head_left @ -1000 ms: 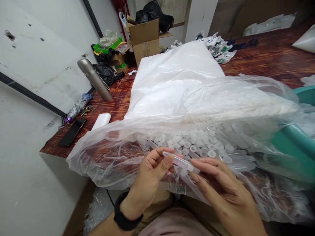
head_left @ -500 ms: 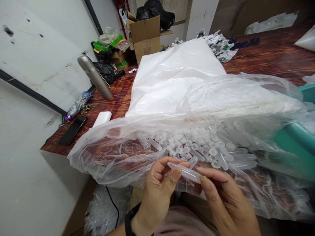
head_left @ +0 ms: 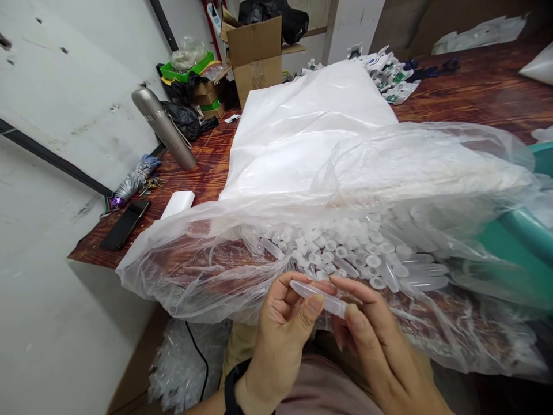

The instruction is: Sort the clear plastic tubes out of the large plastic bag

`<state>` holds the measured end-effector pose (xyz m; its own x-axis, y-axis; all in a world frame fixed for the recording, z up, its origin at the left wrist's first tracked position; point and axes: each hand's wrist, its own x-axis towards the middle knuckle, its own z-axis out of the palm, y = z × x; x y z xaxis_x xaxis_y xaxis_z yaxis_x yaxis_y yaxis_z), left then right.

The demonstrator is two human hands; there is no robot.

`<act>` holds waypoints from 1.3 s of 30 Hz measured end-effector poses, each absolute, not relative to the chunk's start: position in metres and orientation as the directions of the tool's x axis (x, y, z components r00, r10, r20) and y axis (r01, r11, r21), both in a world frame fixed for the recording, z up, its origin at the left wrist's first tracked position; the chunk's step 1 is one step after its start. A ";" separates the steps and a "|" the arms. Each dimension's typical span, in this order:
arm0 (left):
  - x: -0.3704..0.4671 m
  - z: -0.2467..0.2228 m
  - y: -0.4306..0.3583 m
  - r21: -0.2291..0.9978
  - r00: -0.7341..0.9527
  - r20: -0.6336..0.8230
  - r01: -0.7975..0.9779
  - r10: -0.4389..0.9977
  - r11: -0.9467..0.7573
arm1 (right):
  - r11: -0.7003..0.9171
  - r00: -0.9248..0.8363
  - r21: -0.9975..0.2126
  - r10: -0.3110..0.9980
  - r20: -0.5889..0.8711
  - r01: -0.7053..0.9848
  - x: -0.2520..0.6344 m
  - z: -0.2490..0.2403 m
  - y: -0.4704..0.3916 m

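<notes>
Both hands pinch one small clear plastic tube [head_left: 318,297] just in front of my lap. My left hand [head_left: 283,328], with a black band at the wrist, grips its left end between thumb and fingers. My right hand [head_left: 371,340] grips its right end. Right behind the hands lies a big clear plastic bag [head_left: 207,276] with its mouth towards me. Inside it sits a heap of several like clear tubes [head_left: 358,253], many showing round open ends.
A white plastic sheet [head_left: 302,127] covers the wooden table [head_left: 203,167] behind the bag. At the left lie a black phone [head_left: 125,224], a white box [head_left: 178,203], a folded umbrella [head_left: 133,181] and a metal flask [head_left: 163,127]. A teal basin [head_left: 525,230] stands right; cardboard boxes [head_left: 254,55] at the back.
Both hands have drawn the tube a little nearer to me and lower in view. My right fingers have slid closer to the left hand along the tube.
</notes>
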<state>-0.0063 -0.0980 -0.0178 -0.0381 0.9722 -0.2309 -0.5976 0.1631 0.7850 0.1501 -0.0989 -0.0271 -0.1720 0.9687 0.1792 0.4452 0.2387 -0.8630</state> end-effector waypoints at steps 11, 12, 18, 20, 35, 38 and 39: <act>-0.008 -0.018 -0.099 0.774 -0.010 -0.265 -0.599 0.964 0.207 | 0.308 -0.215 -0.835 0.948 0.233 0.455 0.160 -0.041 -0.103; -0.009 -0.018 -0.098 0.772 -0.007 -0.269 -0.599 0.963 0.211 | 0.314 -0.227 -0.834 0.946 0.232 0.454 0.160 -0.041 -0.103; -0.010 -0.019 -0.101 0.766 0.028 -0.261 -0.602 0.965 0.225 | 0.310 -0.227 -0.862 0.945 0.234 0.400 0.156 -0.040 -0.102; -0.010 -0.018 -0.102 0.778 0.057 -0.242 -0.585 0.969 0.229 | 0.159 -0.243 -0.923 0.967 0.075 0.351 0.157 -0.038 -0.101; -0.039 -0.006 -0.084 0.878 -0.020 -0.191 -0.451 0.981 0.161 | 0.312 -0.328 -0.787 0.933 0.147 0.532 0.182 -0.033 -0.086; -0.073 0.004 -0.060 0.999 0.048 -0.039 0.027 0.998 0.038 | 0.431 -0.271 -0.528 0.895 0.355 0.732 0.211 -0.053 -0.066; -0.084 0.006 -0.052 0.957 0.114 0.022 0.285 0.993 -0.054 | 0.436 -0.272 -0.451 0.883 0.383 0.779 0.218 -0.061 -0.061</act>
<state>-0.0841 -0.0517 0.0062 0.1138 0.9933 0.0217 0.2853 -0.0535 0.9570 0.2178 -0.0609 -0.0610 -0.2722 0.8829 0.3827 0.7790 0.4357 -0.4510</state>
